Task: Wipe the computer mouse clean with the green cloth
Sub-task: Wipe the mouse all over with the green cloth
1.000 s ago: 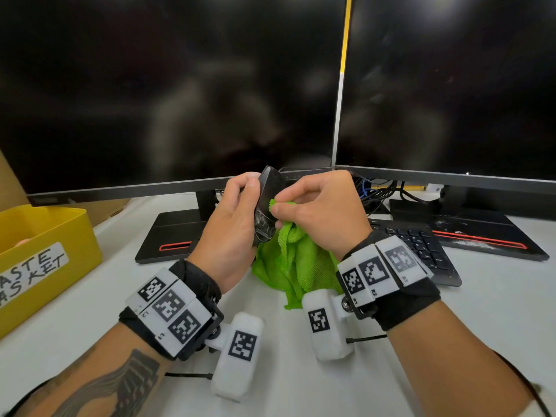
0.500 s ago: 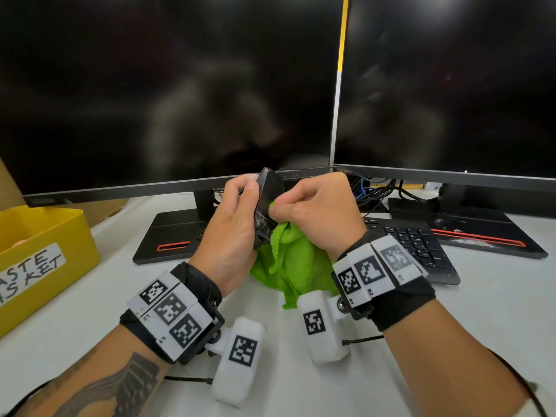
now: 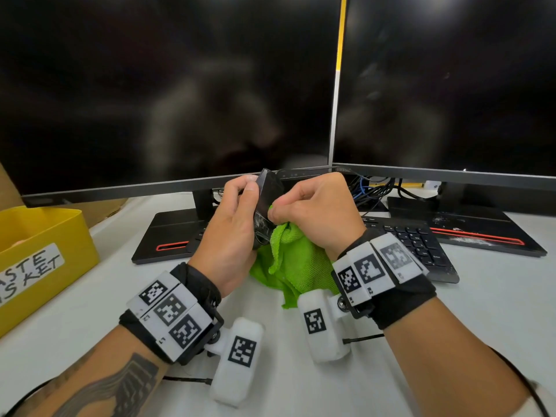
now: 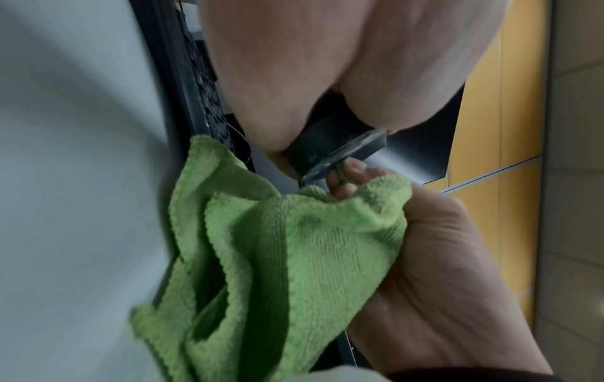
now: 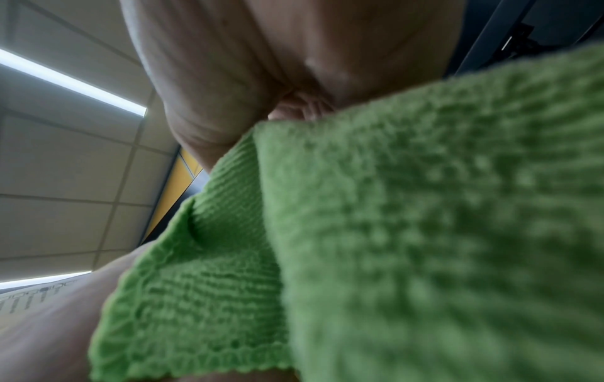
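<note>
Holding the mouse (image 3: 266, 206) on its edge in your left hand (image 3: 231, 233), you are keeping it lifted above the desk (image 3: 90, 296), in front of the two dark monitors (image 3: 168, 85). Compared with a second ago, both hands are sitting a little closer together and the fold of cloth (image 3: 288, 260) is lying slightly higher on the mouse's face; I judge that you are in the middle of a short rubbing stroke, so the wiping is going on and is not finished. Your right hand (image 3: 316, 212) is pinching the cloth between thumb and curled fingers, and the rest is hanging down to the desk.

In the left wrist view, the mouse (image 4: 330, 152) is showing hard, dark plastic with a flat rim that is carrying pale smears. Your left fingers are curling round it. A right fingertip (image 4: 351, 165) is pressing the cloth (image 4: 294, 258) to that rim. The cloth is soft, looped and folding in thick pleats.

In the right wrist view, the cloth (image 5: 425, 232) is filling the picture, blurred, with a stitched hem; the mouse is hidden here.
</note>
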Tool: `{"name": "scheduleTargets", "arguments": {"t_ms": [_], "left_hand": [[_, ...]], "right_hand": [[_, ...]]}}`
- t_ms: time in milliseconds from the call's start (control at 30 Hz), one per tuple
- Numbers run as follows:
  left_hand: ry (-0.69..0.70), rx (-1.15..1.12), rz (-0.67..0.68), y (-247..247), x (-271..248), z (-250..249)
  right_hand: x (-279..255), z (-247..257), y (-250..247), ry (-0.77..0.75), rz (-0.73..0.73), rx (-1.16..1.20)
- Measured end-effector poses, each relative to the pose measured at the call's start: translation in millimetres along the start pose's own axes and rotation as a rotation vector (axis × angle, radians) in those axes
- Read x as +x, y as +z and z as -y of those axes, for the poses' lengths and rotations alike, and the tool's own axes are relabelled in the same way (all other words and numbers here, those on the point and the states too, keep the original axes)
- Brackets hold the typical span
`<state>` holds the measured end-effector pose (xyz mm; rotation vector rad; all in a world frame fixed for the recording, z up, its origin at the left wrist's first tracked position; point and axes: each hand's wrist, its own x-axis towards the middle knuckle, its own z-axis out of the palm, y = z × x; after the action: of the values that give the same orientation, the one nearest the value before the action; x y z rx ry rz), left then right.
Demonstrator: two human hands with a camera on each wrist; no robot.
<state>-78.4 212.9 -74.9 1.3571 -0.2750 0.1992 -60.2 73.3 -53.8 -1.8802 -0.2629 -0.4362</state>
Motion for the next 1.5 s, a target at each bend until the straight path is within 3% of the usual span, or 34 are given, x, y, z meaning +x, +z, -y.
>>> {"name": "scheduleTargets", "arguments": {"t_ms": [100,300,733,933,1233,1500], "left_hand": [[0.013,-0.035,-0.002,2,0,-1],[0.002,-0.046,0.018,4,-2,-2],[0.030,0.025,0.012,-3,4,-2],[0.121,0.097,-0.027,-8,10,3],[0.000,-0.043,-0.022,-7,11,2],[-0.199,-0.201,-0.095,-5,13,-2]], "right_hand": [[0,1,-2,-0.009,0.012,0.000],[2,0,-2,-0.014,-0.096,0.064],[-2,4,-9,0.023,0.131,-0.088],[3,5,-17,0.051,-0.020,0.012],[2,7,-22,0.145,0.066,0.295],[2,5,-11,0.053,-0.007,0.289]]}}
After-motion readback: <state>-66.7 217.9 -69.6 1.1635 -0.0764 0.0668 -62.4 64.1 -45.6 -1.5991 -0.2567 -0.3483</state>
